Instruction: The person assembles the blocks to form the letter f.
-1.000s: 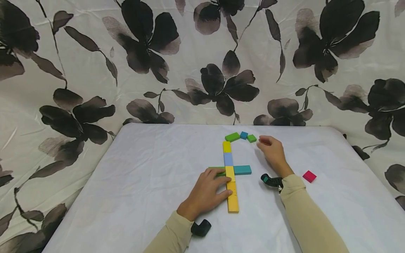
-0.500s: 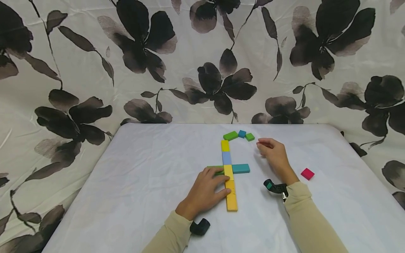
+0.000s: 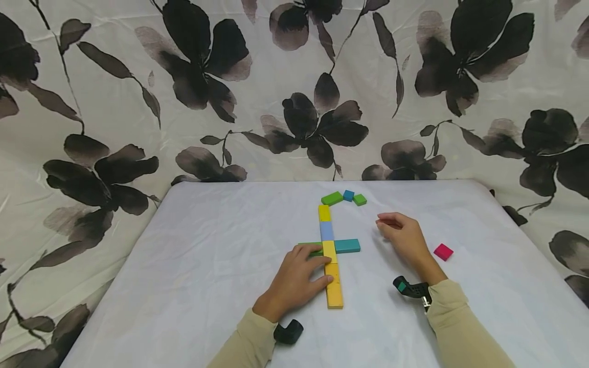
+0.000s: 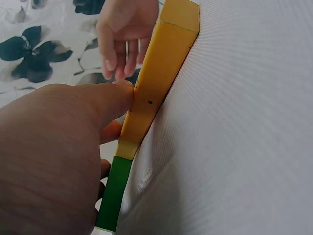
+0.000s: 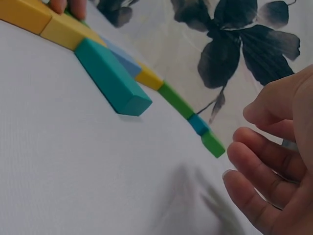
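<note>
My left hand [image 3: 296,276] rests at the left side of the upright row, fingers spread. Its fingertips touch the pale yellow block [image 3: 329,250] and its thumb the long orange-yellow block [image 3: 334,286]. The hand partly covers a green block [image 4: 114,193]. Opposite it, a teal block [image 3: 347,246] juts right from the row. Farther up come a light blue block [image 3: 326,231] and a yellow block [image 3: 324,212]. A green block [image 3: 332,198], a blue cube [image 3: 348,195] and a small green block [image 3: 360,200] curve right. My right hand [image 3: 402,237] hovers right of these, fingers loosely bent, holding nothing.
A red block [image 3: 444,252] lies apart, to the right of the right hand. White cloth covers the table [image 3: 207,245], whose far edge meets a floral curtain [image 3: 276,76]. Each wrist carries a black camera mount [image 3: 289,332].
My right hand has drawn back toward me and slightly right, away from the small green block. The left hand stays on the row. The whole head view has shifted slightly.
</note>
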`<control>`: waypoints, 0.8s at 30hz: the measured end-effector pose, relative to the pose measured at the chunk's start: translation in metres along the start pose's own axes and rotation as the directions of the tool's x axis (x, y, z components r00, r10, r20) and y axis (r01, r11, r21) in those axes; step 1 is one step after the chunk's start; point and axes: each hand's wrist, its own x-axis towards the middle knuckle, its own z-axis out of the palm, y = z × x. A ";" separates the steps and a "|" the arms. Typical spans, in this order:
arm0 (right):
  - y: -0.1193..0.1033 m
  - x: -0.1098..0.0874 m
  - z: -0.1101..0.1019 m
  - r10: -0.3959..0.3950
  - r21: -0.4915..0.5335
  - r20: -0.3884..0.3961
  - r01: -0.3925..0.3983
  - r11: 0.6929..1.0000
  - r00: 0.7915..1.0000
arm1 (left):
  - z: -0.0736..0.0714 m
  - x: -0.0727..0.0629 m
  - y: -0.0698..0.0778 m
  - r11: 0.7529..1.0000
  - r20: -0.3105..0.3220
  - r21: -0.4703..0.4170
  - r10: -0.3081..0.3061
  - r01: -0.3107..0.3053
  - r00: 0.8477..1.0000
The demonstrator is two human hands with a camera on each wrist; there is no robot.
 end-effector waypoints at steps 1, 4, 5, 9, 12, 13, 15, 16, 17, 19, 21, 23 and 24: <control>0.001 -0.002 -0.001 -0.004 -0.006 0.002 0.004 1.000 1.000 | 0.000 0.000 0.000 1.000 -0.002 -0.002 0.002 -0.002 1.000; 0.003 -0.008 -0.005 -0.018 -0.026 0.006 0.018 1.000 1.000 | 0.001 0.000 0.000 1.000 -0.005 -0.004 0.002 -0.002 1.000; 0.004 -0.009 -0.006 -0.023 -0.033 0.007 0.023 0.999 1.000 | 0.001 0.000 0.000 1.000 -0.005 -0.004 0.000 0.000 1.000; 0.007 -0.016 -0.010 -0.043 -0.071 0.007 0.044 0.997 0.999 | 0.001 0.001 0.001 1.000 -0.004 -0.005 -0.002 0.002 1.000; 0.009 -0.023 -0.014 -0.067 -0.118 -0.006 0.065 0.991 0.998 | 0.000 0.000 0.002 1.000 -0.008 -0.013 0.003 -0.003 1.000; 0.009 -0.025 -0.016 -0.078 -0.135 -0.012 0.076 0.988 0.997 | 0.000 0.000 0.002 1.000 -0.012 -0.018 0.006 -0.006 1.000; 0.009 -0.029 -0.020 -0.101 -0.162 -0.024 0.095 0.982 0.995 | 0.000 -0.001 0.003 1.000 -0.019 -0.025 0.010 -0.011 1.000; 0.010 -0.031 -0.022 -0.112 -0.175 -0.028 0.105 0.979 0.993 | 0.001 -0.001 0.003 0.999 -0.025 -0.031 0.013 -0.014 1.000; 0.010 -0.033 -0.024 -0.122 -0.184 -0.032 0.114 0.976 0.992 | 0.001 -0.001 0.003 0.999 -0.031 -0.033 0.018 -0.019 0.999; 0.010 -0.036 -0.029 -0.139 -0.196 -0.042 0.129 0.972 0.989 | 0.001 -0.001 0.002 0.999 -0.043 -0.039 0.025 -0.027 0.999; 0.012 -0.039 -0.034 -0.154 -0.216 -0.053 0.139 0.966 0.987 | 0.001 -0.001 0.002 0.999 -0.052 -0.041 0.031 -0.033 0.998; 0.013 -0.041 -0.039 -0.165 -0.236 -0.073 0.143 0.961 0.984 | 0.001 -0.001 0.002 0.998 -0.058 -0.043 0.038 -0.040 0.998; 0.014 -0.043 -0.042 -0.167 -0.242 -0.084 0.143 0.960 0.982 | 0.001 0.000 0.001 0.998 -0.059 -0.044 0.040 -0.043 0.997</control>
